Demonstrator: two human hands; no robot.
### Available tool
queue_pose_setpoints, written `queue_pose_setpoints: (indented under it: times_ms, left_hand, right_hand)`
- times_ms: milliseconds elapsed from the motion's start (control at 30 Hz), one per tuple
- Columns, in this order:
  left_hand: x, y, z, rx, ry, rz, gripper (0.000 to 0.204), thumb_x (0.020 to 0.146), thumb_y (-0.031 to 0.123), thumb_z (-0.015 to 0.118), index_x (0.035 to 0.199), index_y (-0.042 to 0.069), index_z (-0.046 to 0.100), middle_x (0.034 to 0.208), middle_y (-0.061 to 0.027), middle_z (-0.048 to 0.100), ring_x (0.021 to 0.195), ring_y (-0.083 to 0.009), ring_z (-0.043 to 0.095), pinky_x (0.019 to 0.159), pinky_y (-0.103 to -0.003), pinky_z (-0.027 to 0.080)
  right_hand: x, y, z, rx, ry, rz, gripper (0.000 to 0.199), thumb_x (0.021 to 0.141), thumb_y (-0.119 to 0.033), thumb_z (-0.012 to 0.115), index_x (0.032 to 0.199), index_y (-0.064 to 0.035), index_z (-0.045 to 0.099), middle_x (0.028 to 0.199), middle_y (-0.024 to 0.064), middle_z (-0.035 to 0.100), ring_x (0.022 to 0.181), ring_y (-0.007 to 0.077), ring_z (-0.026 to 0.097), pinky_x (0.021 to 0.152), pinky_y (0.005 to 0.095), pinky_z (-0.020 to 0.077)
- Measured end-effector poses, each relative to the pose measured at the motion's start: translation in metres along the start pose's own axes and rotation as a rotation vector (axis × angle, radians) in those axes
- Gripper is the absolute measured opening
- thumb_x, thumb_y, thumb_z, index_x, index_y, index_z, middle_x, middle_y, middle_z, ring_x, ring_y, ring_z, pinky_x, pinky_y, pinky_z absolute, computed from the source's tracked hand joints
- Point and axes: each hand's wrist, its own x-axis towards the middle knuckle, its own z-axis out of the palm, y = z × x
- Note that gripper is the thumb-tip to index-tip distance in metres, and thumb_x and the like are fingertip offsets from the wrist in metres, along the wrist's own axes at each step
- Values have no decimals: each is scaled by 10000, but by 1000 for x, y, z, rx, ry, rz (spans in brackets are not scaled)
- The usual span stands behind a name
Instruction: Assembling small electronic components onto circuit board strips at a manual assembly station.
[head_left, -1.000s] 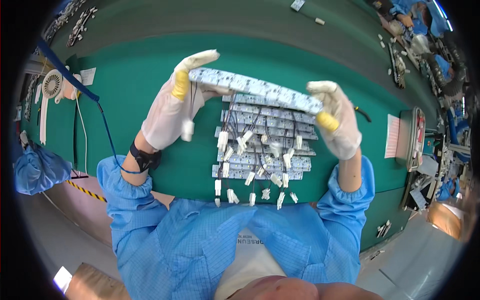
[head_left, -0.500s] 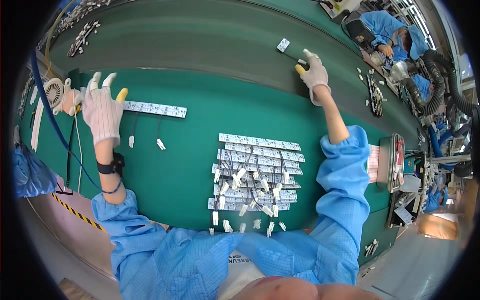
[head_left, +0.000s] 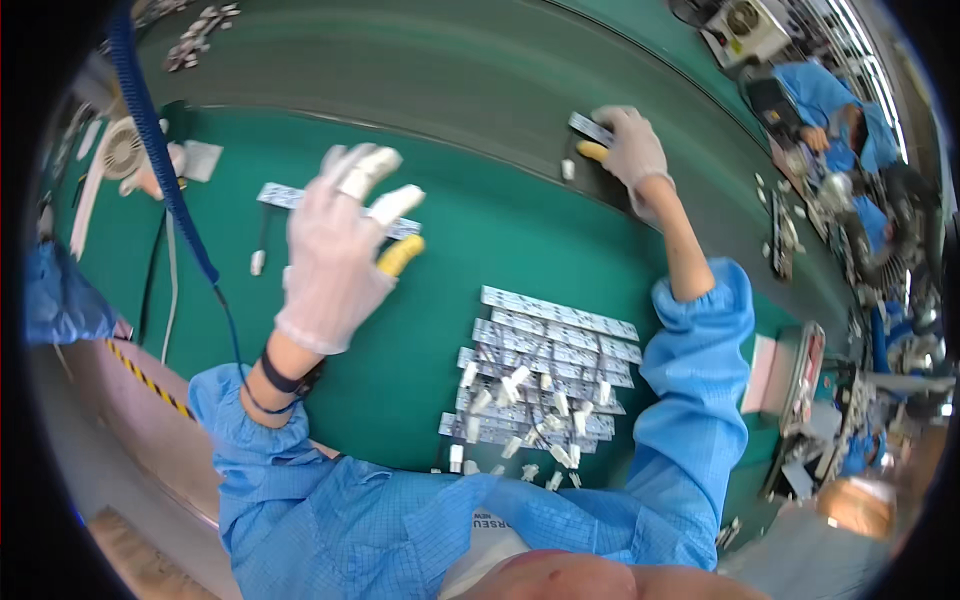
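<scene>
My left hand [head_left: 345, 240], in a white glove with a yellow thumb cover, hovers with fingers spread over a white strip circuit board [head_left: 282, 195] and hides its middle. One of that board's wires ends in a white connector [head_left: 258, 262]. On the dark belt, my right hand [head_left: 634, 155] has its fingers over another strip board [head_left: 590, 128], gripping it; most of that board is hidden underneath. A white connector [head_left: 568, 169] lies by the right thumb. Before my body, several strip boards [head_left: 558, 312] lie in overlapping rows, their wires and white connectors bunched on top.
A dark conveyor belt [head_left: 420, 75] runs along the far side of the green mat [head_left: 400, 370]. A small fan [head_left: 124, 150] stands at left beside a hanging blue cable [head_left: 150, 130]. At right sits a metal tray [head_left: 800, 370]. A co-worker [head_left: 815, 100] sits across the belt.
My left hand has moved right, over the middle of its board. My right hand has closed on the belt board, its fingers now covering much of it. The whole view has shifted and tilted.
</scene>
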Motion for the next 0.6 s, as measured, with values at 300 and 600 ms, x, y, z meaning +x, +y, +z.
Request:
queue_pose_setpoints:
  times_ms: [300,600]
  left_hand:
    - [-9,14,26,-415,67,85,475,689,116,747,1135,129,585,993,-56,667,1067,-279,578,1001,-444,428]
    - [-10,94,10,-947,-354,227,504,809,301,673,1214,30,544,1040,-147,656,993,-332,610,858,-365,477]
  right_hand:
    - [-70,-114,-131,1256,-319,430,120,824,-47,600,936,-59,559,819,4,557,735,85,538,620,241,465]
    - [-179,-152,-146,891,-153,231,223,792,-170,688,913,-31,563,787,29,580,633,112,541,580,256,453]
